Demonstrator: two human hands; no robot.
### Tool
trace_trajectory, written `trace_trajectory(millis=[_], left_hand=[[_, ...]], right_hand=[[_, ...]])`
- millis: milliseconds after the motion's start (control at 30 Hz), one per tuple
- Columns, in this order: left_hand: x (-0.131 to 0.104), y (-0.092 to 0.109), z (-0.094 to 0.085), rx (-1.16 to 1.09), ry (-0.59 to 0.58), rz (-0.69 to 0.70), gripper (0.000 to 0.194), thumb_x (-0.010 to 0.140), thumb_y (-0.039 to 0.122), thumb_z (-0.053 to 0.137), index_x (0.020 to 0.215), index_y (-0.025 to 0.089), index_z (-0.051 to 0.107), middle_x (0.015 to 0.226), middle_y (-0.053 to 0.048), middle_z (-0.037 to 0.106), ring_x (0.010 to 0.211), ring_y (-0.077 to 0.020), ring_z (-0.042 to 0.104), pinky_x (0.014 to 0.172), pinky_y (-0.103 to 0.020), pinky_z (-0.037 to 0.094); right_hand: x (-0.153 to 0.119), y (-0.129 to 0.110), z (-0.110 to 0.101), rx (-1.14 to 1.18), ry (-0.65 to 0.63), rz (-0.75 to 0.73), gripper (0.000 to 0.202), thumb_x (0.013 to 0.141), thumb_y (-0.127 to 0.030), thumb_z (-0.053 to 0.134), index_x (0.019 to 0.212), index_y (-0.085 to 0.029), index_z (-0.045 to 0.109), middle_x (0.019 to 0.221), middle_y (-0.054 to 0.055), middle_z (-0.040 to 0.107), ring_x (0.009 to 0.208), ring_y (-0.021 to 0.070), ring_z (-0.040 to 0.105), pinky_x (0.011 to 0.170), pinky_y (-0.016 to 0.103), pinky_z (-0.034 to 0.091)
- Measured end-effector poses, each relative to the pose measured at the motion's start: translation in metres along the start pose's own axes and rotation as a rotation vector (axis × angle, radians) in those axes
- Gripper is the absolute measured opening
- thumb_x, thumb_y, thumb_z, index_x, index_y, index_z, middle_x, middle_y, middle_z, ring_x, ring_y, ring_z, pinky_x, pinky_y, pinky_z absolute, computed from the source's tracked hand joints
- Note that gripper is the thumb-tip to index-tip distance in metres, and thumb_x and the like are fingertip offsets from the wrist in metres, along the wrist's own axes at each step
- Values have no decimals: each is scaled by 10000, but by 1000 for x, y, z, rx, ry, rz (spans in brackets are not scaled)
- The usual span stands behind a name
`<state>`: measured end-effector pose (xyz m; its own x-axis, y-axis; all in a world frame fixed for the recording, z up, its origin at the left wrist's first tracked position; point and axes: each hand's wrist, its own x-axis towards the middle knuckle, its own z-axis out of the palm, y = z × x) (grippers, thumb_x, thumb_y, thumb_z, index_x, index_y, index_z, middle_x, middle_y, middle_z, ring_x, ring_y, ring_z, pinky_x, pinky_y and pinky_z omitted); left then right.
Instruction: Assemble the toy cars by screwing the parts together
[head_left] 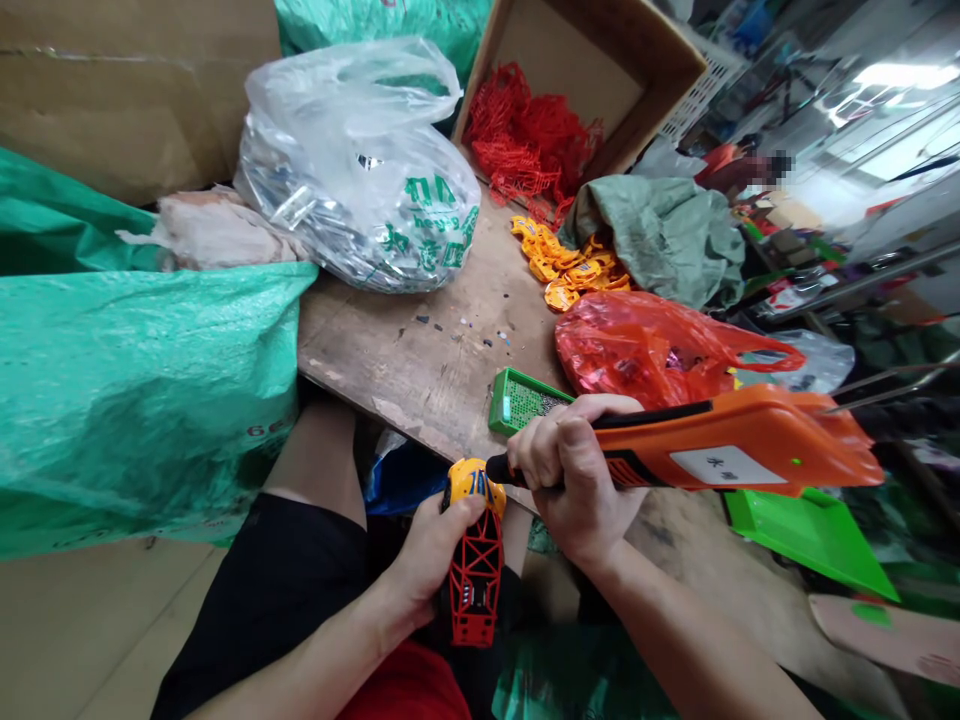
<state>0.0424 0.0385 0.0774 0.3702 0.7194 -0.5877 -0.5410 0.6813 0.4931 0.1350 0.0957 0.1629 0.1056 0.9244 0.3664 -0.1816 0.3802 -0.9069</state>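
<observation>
My left hand [429, 550] is closed around a toy car body [478, 560] with a yellow-orange front and a red lattice frame. Its thumb presses on the yellow part. In my right hand [581, 470] is an orange and black electric screwdriver [720, 440], gripped near its black nose. The dark tip meets the right side of the yellow front; whether a screw sits there is hidden. Just beyond my right hand, a small green tray [498, 405] with tiny metal pieces rests at the table edge, partly covered by the hand.
A red plastic bag [622, 350], yellow car parts [559, 262] and a box [592, 60] of red frames [517, 125] lie farther back. A filled clear bag [352, 170] and green sacks [150, 390] stand left. A green scoop-like tray [806, 535] is right. Someone sits in the background.
</observation>
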Motion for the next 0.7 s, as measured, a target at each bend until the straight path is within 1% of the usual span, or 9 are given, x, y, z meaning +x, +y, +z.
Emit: trace_trajectory(millis=[167, 300, 467, 600, 700], left_hand=[[0, -2, 0, -3, 4, 5, 519, 639, 579, 824, 857, 147, 639, 625, -19, 690, 535, -168, 616, 558, -300, 467], [0, -2, -1, 0, 12, 13, 495, 644, 563, 834, 840, 148, 647, 625, -9, 683, 543, -159, 609, 562, -291, 464], [2, -1, -2, -10, 12, 34, 510, 626, 553, 862, 860, 139, 675, 663, -2, 693, 578, -145, 610, 582, -274, 474], [2, 0, -1, -10, -12, 36, 505, 632, 576, 853, 815, 145, 663, 611, -10, 681, 528, -157, 607, 539, -281, 461], [1, 0, -1, -15, -26, 42, 480, 651, 558, 847, 805, 141, 666, 610, -18, 684, 526, -159, 612, 538, -284, 470]], right_hand=[[0, -1, 2, 9, 2, 4, 233, 944, -272, 707, 822, -236, 512, 500, -128, 450, 379, 62, 401, 456, 216, 443], [0, 1, 3, -7, -12, -6, 215, 944, -287, 712, 859, -242, 520, 501, -133, 452, 374, 60, 400, 434, 206, 428], [0, 4, 3, -19, -9, -22, 191, 953, -287, 704, 893, -247, 527, 507, -137, 454, 375, 59, 398, 433, 206, 441], [3, 5, 3, 4, -1, 36, 187, 949, -275, 709, 908, -241, 529, 509, -137, 465, 375, 57, 406, 419, 191, 424], [5, 4, 3, -1, 7, 61, 199, 945, -291, 715, 889, -230, 535, 500, -134, 463, 371, 59, 408, 414, 197, 425]])
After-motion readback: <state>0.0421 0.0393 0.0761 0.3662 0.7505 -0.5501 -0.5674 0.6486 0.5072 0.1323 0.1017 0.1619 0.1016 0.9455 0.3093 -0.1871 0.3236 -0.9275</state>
